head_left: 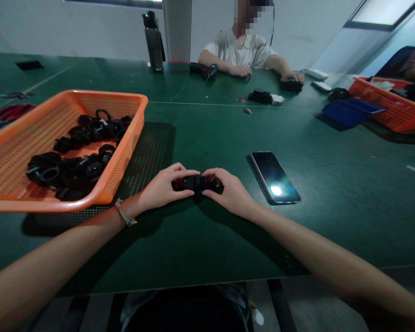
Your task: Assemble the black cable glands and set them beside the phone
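Green table (pixel 207 258) beneath; my left hand (pixel 161 186) and right hand (pixel 230 191) pinch a black part (pixel 196 183), which could slip if grip loosens.

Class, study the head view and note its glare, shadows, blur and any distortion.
Head view: white glare on the phone; dotted shadow beside the left orange basket; both hands cast soft shadows; right edge smeared, its basket stretched; black parts too dark for fine detail.

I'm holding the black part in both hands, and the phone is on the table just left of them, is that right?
Not quite: the head view shows the phone to the right of your hands. Both do hold the black part.
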Motion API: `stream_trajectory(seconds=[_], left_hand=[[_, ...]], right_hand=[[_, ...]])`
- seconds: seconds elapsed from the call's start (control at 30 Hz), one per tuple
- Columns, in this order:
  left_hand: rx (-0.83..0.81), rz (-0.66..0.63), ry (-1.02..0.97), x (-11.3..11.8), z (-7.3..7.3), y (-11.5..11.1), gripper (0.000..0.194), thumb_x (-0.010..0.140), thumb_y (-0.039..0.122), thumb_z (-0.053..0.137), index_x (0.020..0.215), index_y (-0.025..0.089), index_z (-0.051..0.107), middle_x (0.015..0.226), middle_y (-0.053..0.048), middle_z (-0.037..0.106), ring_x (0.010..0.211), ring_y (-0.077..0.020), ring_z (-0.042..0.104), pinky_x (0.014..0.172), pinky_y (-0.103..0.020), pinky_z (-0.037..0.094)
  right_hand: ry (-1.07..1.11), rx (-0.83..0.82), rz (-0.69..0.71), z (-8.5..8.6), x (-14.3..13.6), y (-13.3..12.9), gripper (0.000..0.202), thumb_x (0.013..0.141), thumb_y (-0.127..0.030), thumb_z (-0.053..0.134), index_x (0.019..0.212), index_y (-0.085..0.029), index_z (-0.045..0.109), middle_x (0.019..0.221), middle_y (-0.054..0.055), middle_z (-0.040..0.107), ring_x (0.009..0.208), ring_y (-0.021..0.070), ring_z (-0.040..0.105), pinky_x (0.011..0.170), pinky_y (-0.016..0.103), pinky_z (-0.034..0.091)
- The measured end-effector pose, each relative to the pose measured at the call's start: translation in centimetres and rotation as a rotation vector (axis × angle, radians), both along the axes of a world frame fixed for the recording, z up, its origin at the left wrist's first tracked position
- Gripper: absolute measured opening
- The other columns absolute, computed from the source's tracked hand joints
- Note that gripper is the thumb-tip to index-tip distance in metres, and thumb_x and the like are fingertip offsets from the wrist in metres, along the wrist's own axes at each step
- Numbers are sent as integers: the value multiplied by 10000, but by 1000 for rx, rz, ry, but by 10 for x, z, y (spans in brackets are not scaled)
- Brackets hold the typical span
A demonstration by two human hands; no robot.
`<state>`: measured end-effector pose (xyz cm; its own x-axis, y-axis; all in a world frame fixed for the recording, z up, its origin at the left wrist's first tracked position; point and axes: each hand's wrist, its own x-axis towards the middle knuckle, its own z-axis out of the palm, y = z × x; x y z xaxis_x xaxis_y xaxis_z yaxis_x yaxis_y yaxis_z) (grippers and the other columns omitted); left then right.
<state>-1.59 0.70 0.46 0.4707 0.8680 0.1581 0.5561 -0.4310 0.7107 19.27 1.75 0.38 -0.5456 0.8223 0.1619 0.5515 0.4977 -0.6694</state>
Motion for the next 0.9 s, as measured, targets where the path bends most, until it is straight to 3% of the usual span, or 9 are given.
stream_trajectory(seconds=[0.9], left_hand=[[16, 7, 11, 1, -1, 0, 432, 758, 323, 624, 1179, 235, 580, 914, -20, 519, 813, -158, 536, 761, -303, 457]], right_hand=[[-33, -34, -40, 0, 0, 2, 246, 768, -191, 648, 1007, -171, 590, 899, 46, 610, 785, 145, 556, 688, 304, 468]])
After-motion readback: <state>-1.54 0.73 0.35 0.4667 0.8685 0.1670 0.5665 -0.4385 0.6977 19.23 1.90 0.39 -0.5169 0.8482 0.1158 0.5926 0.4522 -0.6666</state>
